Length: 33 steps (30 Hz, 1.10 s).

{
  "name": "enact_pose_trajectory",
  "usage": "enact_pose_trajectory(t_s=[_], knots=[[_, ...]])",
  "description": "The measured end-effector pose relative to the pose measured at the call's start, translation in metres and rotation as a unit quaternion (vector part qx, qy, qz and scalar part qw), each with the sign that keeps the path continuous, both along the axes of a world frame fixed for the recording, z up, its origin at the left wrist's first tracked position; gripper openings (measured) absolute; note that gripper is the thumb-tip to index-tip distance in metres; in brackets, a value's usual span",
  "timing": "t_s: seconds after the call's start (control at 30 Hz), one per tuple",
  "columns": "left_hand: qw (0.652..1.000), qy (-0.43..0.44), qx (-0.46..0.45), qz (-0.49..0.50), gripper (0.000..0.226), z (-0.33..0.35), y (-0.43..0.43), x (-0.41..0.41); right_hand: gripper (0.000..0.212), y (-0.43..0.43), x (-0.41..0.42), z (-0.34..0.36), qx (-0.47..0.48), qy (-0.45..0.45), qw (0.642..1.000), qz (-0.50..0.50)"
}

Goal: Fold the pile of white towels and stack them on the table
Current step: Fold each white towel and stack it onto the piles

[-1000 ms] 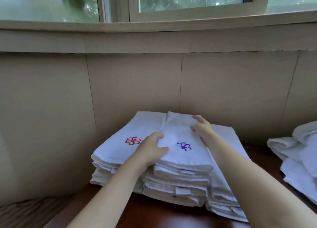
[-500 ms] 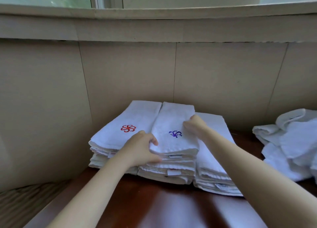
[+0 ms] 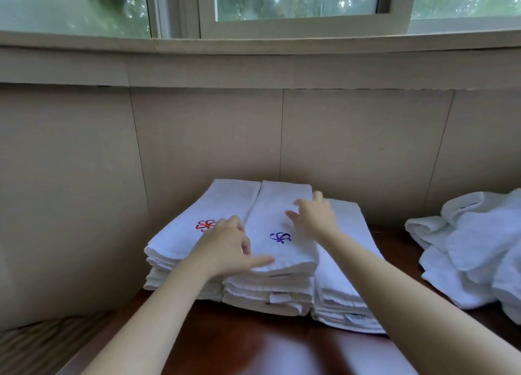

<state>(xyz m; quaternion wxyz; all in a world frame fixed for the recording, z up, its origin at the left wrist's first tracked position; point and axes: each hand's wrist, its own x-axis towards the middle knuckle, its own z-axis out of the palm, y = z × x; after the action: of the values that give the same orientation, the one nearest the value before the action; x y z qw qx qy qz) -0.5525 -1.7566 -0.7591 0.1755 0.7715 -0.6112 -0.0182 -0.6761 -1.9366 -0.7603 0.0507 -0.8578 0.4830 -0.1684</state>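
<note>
1. head view, far left: the red-emblem stack (image 3: 225, 205) of folded towels lies on the dark tabletop (image 3: 282, 352) against the wall. the left forearm covers part of its near corner.
2. the left hand (image 3: 225, 247) rests at the seam between that stack and the next. its fingers are loosely bent, its thumb lies stretched along the top towel's near edge, and it seems to grip nothing.
3. the purple-emblem stack (image 3: 279, 202) touches both neighbours. the right hand (image 3: 315, 216) is over its far right part with fingers spread; whether it touches or hovers, i cannot tell.
4. the third stack (image 3: 344, 284) sits lower, its top crossed by the right forearm.
5. far right, well apart, the unfolded pile (image 3: 473, 247) lies crumpled and cut off by the frame edge, so its count is hidden.
6. i judge the task well along: three stacks are folded and the loose pile is left to do.
</note>
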Motion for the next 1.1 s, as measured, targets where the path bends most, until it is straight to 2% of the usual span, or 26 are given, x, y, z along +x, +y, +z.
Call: enact_pose_trajectory(t_s=[0.07, 0.1, 0.17, 0.23, 0.33, 0.47, 0.6, 0.63, 0.73, 0.8, 0.87, 0.93, 1.0, 1.03, 1.1], knots=[[1.0, 0.026, -0.003, 0.006, 0.05, 0.002, -0.009, -0.006, 0.049, 0.012, 0.013, -0.009, 0.043, 0.033, 0.996, 0.075], [1.0, 0.026, 0.002, 0.013, 0.044, -0.001, -0.013, -0.011, 0.049, 0.019, 0.018, -0.018, 0.067, 0.071, 0.989, 0.109], [0.999, -0.014, 0.032, 0.03, 0.037, -0.021, -0.013, -0.021, 0.05, 0.029, 0.018, -0.032, 0.072, 0.097, 0.983, 0.135], [0.995, -0.069, 0.046, 0.048, 0.049, -0.04, -0.005, -0.027, 0.05, 0.037, 0.01, -0.036, 0.069, 0.083, 0.982, 0.158], [0.988, -0.108, 0.064, 0.092, 0.054, -0.047, 0.011, -0.035, 0.051, 0.064, -0.009, -0.036, 0.066, 0.098, 0.972, 0.202], [0.964, -0.168, 0.151, 0.142, 0.061, -0.033, 0.031, -0.054, 0.056, 0.116, -0.042, -0.035, 0.073, 0.124, 0.962, 0.232], [0.954, -0.166, 0.183, 0.172, 0.068, -0.025, 0.052, -0.093, 0.048, 0.157, -0.113, -0.019, 0.218, 0.058, 0.944, 0.24], [0.955, -0.16, 0.184, 0.171, 0.069, -0.025, 0.055, -0.107, 0.048, 0.162, -0.14, -0.015, 0.225, 0.058, 0.944, 0.235], [0.972, -0.136, 0.156, 0.11, 0.073, -0.024, 0.059, -0.161, 0.045, 0.16, -0.245, -0.008, 0.18, 0.077, 0.966, 0.169], [0.986, -0.109, 0.117, 0.046, 0.071, -0.029, 0.055, -0.208, 0.043, 0.154, -0.328, -0.004, 0.17, 0.055, 0.981, 0.07], [0.992, -0.078, 0.093, -0.032, 0.069, -0.037, 0.047, -0.264, 0.04, 0.146, -0.412, -0.003, 0.116, 0.055, 0.99, -0.056], [0.988, -0.058, 0.084, -0.112, 0.068, -0.047, 0.038, -0.326, 0.043, 0.143, -0.493, -0.006, 0.044, 0.084, 0.973, -0.212], [0.98, -0.053, 0.074, -0.175, 0.069, -0.053, 0.025, -0.385, 0.048, 0.152, -0.561, -0.014, 0.035, 0.098, 0.941, -0.321], [0.976, -0.052, 0.065, -0.201, 0.069, -0.054, 0.018, -0.412, 0.044, 0.158, -0.588, -0.022, 0.046, 0.105, 0.936, -0.333], [0.967, -0.048, 0.046, -0.245, 0.071, -0.059, 0.006, -0.459, 0.016, 0.174, -0.62, -0.039, 0.069, 0.072, 0.951, -0.291]])
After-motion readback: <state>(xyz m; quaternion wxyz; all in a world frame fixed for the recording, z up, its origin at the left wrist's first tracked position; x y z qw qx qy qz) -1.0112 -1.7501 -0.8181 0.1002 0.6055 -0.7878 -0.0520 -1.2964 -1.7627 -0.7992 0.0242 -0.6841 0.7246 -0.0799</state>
